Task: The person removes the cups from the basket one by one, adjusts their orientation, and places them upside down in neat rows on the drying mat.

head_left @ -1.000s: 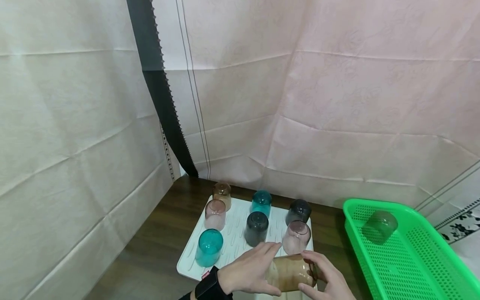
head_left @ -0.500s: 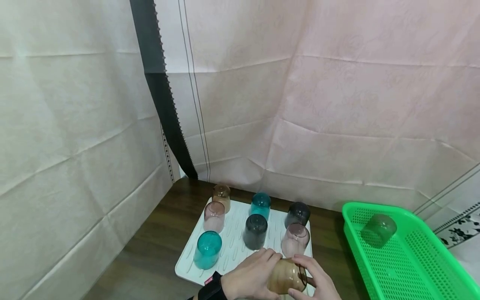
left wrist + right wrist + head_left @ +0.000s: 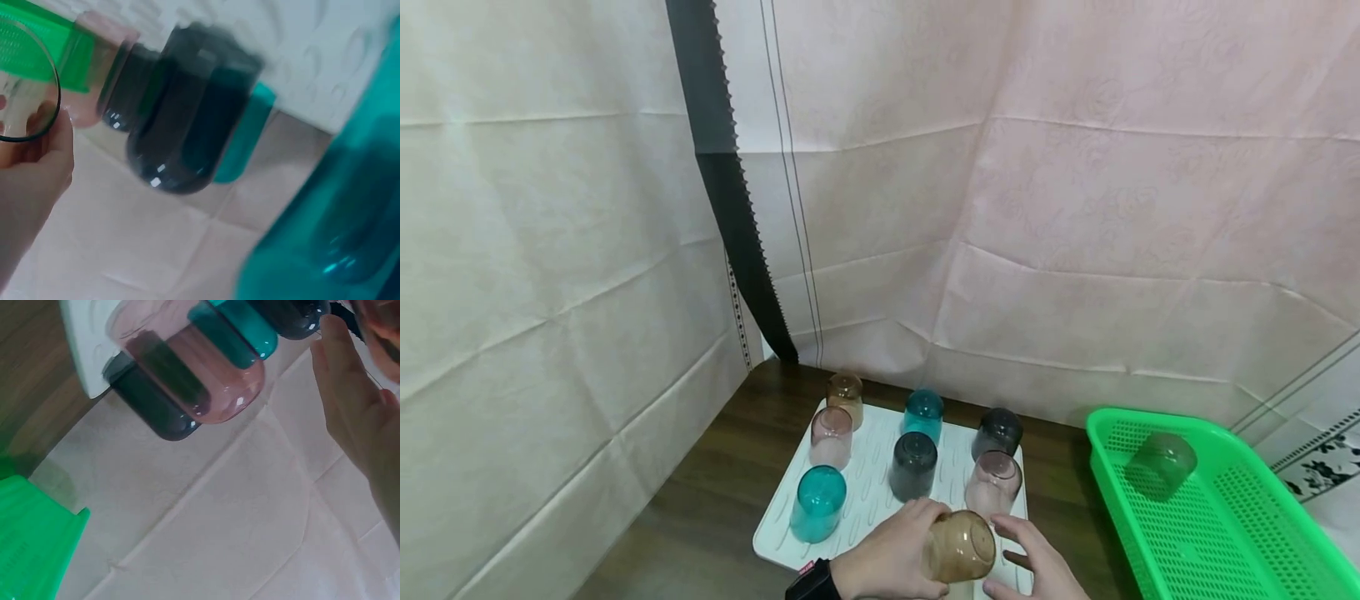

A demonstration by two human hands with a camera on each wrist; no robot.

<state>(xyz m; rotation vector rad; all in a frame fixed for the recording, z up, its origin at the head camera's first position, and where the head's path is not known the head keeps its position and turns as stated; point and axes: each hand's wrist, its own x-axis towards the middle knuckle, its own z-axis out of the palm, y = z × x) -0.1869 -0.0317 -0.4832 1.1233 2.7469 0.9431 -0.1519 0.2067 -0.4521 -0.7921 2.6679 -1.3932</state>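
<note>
My left hand [image 3: 891, 550] grips an amber drinking glass [image 3: 961, 546] low over the front of the white ridged tray [image 3: 868, 508]. The glass lies tilted, its closed base towards the right. In the left wrist view, the dark ring of its rim [image 3: 57, 94] shows beside the fingers. Just right of the glass, my right hand [image 3: 1037, 562] holds its fingers and thumb apart; no contact is plain. Nearest behind is an upturned pink glass [image 3: 994, 483]. On the tray also stand an upturned grey glass [image 3: 913, 467] and a teal glass [image 3: 818, 504].
Towards the tray's back stand another pink glass [image 3: 831, 437], an amber glass [image 3: 846, 400], a teal glass [image 3: 923, 414] and a dark glass [image 3: 997, 433]. A green basket [image 3: 1101, 475] at the right holds a greyish glass [image 3: 1161, 467]. Cloth walls [image 3: 1075, 250] close off the back.
The amber glass, held between both hands a second ago, has turned and moved slightly left, its base now showing. My right fingers have come away from it. The other glasses stay put.
</note>
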